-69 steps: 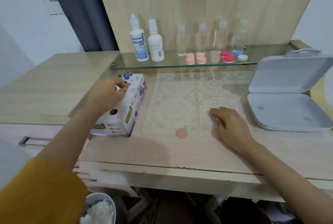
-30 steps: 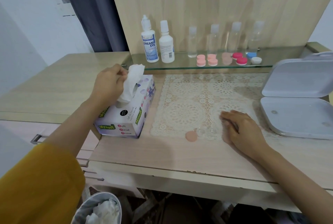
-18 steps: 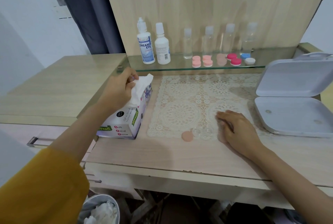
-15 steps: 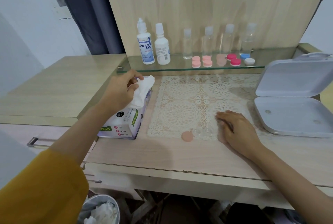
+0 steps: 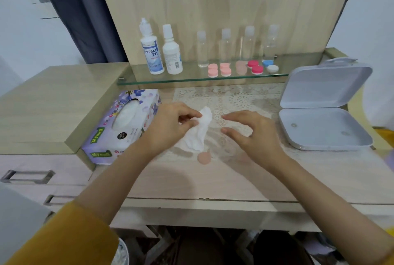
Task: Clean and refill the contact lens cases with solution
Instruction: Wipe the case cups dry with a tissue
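Two hands work over the lace mat (image 5: pixel 238 100) on the worktop (image 5: pixel 213 181). The left hand (image 5: pixel 168 126) pinches a crumpled white tissue (image 5: pixel 199 134) between thumb and fingers, and the tissue hangs down from the grip toward the mat. The right hand (image 5: pixel 255 136) hovers just beside it. Its thumb and forefinger are apart and loosely curved toward the tissue, with nothing in its grasp. A round peach lid (image 5: pixel 204 158) lies flat at the mat's near edge, just below the tissue's lower end. Whether an opened lens case lies under the tissue I cannot tell.

Just beside the left hand stands a tissue box (image 5: pixel 125 123) with a purple flower print and a white sheet showing in its slot. On the glass shelf (image 5: pixel 191 81) at the back, two white solution bottles (image 5: pixel 151 51) stand side by side at the left, followed by four small clear bottles (image 5: pixel 202 49) in a row. In front of the clear bottles sit closed lens cases (image 5: pixel 225 69): two pale pink pairs, a peach one, a deep pink one, and one with a blue and a white cap. An open grey hinged box (image 5: pixel 319 130) rests on the right of the worktop, its lid tilted up behind its tray. A mustard sleeve (image 5: pixel 64 235) covers the left upper arm.
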Demonstrator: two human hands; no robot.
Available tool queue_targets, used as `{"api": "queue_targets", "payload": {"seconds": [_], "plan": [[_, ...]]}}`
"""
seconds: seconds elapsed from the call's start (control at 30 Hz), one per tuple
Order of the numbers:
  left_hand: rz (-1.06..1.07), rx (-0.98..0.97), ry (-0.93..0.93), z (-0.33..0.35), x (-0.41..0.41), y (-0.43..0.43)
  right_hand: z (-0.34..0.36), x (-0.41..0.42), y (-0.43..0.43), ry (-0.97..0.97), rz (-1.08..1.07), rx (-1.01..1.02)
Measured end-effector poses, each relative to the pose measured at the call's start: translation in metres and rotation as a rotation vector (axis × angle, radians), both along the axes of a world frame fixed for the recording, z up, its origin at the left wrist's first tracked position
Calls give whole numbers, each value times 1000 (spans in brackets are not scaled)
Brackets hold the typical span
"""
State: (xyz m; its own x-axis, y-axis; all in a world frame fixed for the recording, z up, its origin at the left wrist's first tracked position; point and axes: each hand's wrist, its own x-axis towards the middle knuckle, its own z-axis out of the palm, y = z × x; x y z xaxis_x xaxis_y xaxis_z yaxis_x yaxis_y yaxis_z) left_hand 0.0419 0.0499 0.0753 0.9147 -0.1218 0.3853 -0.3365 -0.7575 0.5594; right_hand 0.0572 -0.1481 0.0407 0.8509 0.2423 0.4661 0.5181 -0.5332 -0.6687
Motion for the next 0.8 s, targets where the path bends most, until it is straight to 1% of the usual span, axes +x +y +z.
{"api": "queue_targets", "payload": {"seconds": [0.07,0.17,0.27,0.33,0.43,0.5,0.6,0.73,0.8], "plan": [[-5,-31,6,-3,-1,-10,0,0,7,-4,11,2],[-31,-70,3,-9,-4,-18,-3,0,13,42,16,23],[-63,-132,36,-12,-6,-20,-7,-1,16,45,8,38],[-86,-172,72,-15,-7,-20,-10,-2,18,26,5,45],[-92,-247,176,-17,-11,-19,-10,-3,18,1,-2,37],[-65,-288,215,-20,-13,-18,-8,-4,17,42,-1,61],[-30,-362,180,-23,-13,-17,-6,-7,16,93,41,116],[-16,-318,55,-27,-15,-20,-5,-9,18,129,55,187],[-13,-337,42,-29,-16,-23,-5,-9,19,168,63,216]]}}
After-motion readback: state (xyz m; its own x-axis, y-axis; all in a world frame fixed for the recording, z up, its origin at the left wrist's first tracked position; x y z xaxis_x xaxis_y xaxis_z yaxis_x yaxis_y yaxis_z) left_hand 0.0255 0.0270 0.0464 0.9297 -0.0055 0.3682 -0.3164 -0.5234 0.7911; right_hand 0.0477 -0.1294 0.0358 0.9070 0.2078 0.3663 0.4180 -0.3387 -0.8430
